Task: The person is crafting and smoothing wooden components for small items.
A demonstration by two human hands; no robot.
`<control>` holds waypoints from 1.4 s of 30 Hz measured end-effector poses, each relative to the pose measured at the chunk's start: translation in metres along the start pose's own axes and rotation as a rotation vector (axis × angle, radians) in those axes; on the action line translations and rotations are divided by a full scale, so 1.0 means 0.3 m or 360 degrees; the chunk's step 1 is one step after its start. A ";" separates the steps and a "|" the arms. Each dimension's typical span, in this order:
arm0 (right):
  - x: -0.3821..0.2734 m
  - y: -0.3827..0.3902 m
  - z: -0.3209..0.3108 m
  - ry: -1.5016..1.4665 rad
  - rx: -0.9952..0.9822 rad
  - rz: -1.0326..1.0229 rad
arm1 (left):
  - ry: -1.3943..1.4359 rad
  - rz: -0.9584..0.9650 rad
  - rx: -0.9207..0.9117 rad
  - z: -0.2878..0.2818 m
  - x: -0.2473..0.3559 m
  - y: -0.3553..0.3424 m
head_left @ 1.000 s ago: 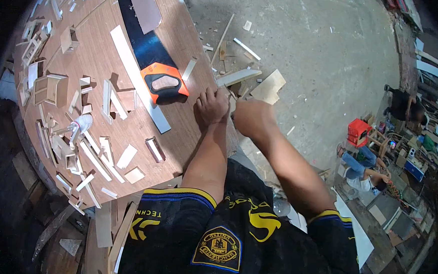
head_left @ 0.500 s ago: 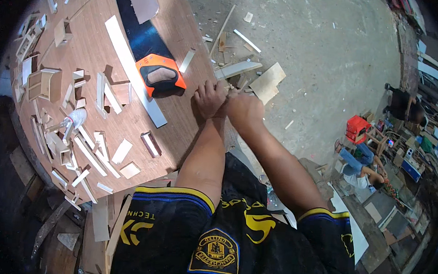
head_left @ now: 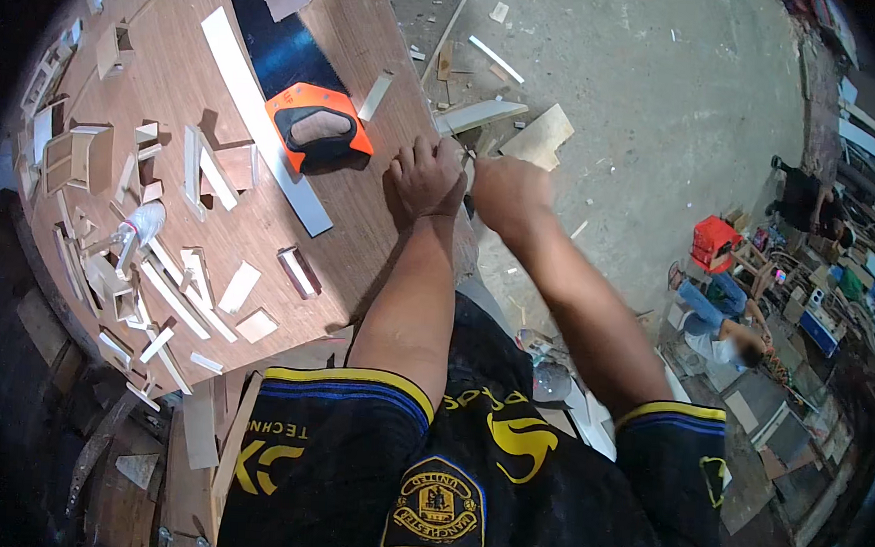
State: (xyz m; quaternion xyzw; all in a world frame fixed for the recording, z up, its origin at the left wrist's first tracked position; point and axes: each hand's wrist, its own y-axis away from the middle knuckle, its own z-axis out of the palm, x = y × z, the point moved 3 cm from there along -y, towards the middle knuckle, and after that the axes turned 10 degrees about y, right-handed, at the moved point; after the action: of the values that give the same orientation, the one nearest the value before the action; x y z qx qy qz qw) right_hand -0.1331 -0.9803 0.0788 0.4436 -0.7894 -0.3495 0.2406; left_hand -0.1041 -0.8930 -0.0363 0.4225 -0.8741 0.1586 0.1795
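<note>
My left hand (head_left: 429, 178) rests at the right edge of the wooden table (head_left: 363, 259), fingers curled over something small that I cannot make out. Just right of it, past the edge, my right hand (head_left: 513, 193) is closed and blurred by motion; what it grips is hidden. A handsaw (head_left: 308, 95) with an orange and black handle and dark blade lies up and left of my hands, a pale offcut covering part of the blade. A long white strip (head_left: 239, 81) lies along the saw, and a short pale strip (head_left: 375, 96) lies between saw and edge.
Small wooden pieces and box shapes (head_left: 79, 156) cover the table's left part. Offcuts (head_left: 536, 134) litter the concrete floor beyond the edge. At the right, a seated person (head_left: 714, 336) and another dark-clad person (head_left: 803, 196) are among clutter beside a red crate (head_left: 715, 240).
The whole scene has shifted up a little in the view. My right hand moved in against my left hand, then back rightward. My left hand stays at the table edge.
</note>
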 end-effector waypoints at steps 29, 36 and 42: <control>0.000 -0.079 0.011 -0.0030 -0.0036 0.0078 | 0.0033 0.0043 -0.0059 0.026 0.001 0.000; 0.027 -0.115 -0.019 0.0120 -0.0242 0.0023 | 0.0065 0.0066 -0.0115 0.024 0.017 -0.006; 0.028 -0.103 -0.074 0.0183 -0.0315 -0.0155 | 0.0154 0.0031 -0.0112 0.030 -0.009 0.011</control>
State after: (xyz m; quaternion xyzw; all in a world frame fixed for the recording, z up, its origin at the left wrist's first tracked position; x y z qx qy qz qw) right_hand -0.1056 -1.0064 0.0700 0.4748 -0.7134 -0.4109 0.3110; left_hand -0.1067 -0.8932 -0.0459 0.3993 -0.8735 0.1497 0.2348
